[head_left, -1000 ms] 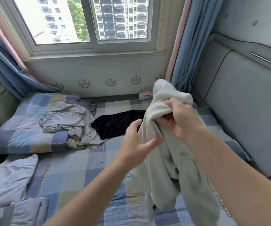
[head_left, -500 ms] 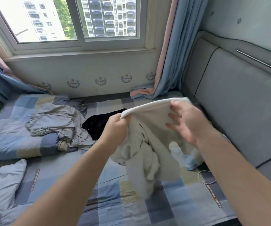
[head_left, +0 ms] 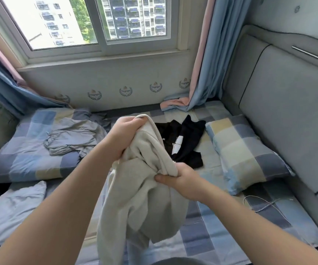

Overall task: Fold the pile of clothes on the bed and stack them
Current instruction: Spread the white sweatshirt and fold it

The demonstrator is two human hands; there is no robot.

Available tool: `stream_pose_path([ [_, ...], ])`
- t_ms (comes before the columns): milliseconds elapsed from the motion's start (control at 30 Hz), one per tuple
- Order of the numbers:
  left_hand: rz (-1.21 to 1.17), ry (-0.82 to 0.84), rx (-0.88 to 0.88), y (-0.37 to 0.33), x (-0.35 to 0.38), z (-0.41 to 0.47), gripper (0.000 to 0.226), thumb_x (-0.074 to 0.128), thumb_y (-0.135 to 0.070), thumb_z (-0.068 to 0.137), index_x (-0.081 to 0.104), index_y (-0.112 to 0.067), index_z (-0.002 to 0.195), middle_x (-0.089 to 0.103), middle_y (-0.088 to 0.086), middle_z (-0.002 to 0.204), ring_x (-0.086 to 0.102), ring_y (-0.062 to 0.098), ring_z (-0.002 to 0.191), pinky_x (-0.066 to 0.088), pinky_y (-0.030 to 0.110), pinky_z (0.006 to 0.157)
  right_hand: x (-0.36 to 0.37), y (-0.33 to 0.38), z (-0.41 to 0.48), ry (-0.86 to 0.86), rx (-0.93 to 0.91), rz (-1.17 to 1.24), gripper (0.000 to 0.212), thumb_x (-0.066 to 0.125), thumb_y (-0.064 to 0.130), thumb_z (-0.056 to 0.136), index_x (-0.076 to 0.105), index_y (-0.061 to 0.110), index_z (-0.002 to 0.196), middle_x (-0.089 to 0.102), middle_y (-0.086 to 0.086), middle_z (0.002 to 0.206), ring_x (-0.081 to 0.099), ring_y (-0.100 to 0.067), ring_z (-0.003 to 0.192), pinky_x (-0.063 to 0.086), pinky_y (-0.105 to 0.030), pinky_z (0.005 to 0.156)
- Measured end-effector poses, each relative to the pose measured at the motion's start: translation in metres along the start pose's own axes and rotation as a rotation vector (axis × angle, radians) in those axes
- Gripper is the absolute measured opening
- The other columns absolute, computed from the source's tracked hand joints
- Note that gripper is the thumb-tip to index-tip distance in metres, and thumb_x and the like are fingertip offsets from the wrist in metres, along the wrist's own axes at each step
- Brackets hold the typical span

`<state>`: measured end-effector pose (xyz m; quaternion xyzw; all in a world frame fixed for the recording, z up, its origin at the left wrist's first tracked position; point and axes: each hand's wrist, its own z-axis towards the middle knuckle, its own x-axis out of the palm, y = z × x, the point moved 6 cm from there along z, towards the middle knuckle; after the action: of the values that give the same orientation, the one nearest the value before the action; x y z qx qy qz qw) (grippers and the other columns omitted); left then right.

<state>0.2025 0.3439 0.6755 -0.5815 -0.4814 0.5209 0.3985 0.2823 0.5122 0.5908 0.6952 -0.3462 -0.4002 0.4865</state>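
A cream-white garment [head_left: 141, 203] hangs bunched in the air over the checked bed [head_left: 207, 240]. My left hand [head_left: 124, 134] grips its top edge, raised above the middle of the bed. Lower and to the right, my right hand [head_left: 181, 178] grips a fold of the same cloth. A black garment with a white print [head_left: 184, 144] lies spread on the bed behind the hands. A crumpled grey garment [head_left: 72, 136] lies on the left pillow [head_left: 26, 159].
A checked pillow [head_left: 246, 155] lies at the right against the grey padded headboard [head_left: 288, 119]. A pale blue cloth [head_left: 11, 213] lies at the lower left. A thin white cable [head_left: 265, 203] lies on the sheet at the right. Window and blue curtains [head_left: 209, 54] stand behind.
My right hand dropped from the stretched top edge and took hold of a lower fold. My left hand kept its hold and rose. The view shifted, showing the right pillow.
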Motion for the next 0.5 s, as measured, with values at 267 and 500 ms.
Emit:
stream_pose_path([
  [267, 0.435, 0.183, 0.161, 0.034, 0.005, -0.024, 0.03, 0.073, -0.049, 0.082, 0.066, -0.026, 0.102, 0.068, -0.006, 0.1, 0.067, 0.02, 0.091, 0.056, 0.036, 0.073, -0.059, 0.046, -0.009, -0.201, 0.087, 0.393, 0.034, 0.057, 0.033, 0.1, 0.07, 0.002, 0.102, 0.076, -0.014, 0.094, 0.074, -0.023, 0.082, 0.061, -0.03, 0.07],
  [500, 0.591, 0.323, 0.308, 0.077, 0.075, -0.051, 0.069, 0.069, -0.065, 0.068, 0.05, -0.045, 0.132, 0.054, -0.021, 0.124, 0.053, 0.015, 0.118, 0.051, 0.048, 0.093, -0.078, 0.061, -0.021, -0.292, 0.137, 0.445, 0.037, 0.058, 0.041, 0.097, 0.067, 0.006, 0.097, 0.077, -0.009, 0.084, 0.075, -0.019, 0.076, 0.06, -0.028, 0.063],
])
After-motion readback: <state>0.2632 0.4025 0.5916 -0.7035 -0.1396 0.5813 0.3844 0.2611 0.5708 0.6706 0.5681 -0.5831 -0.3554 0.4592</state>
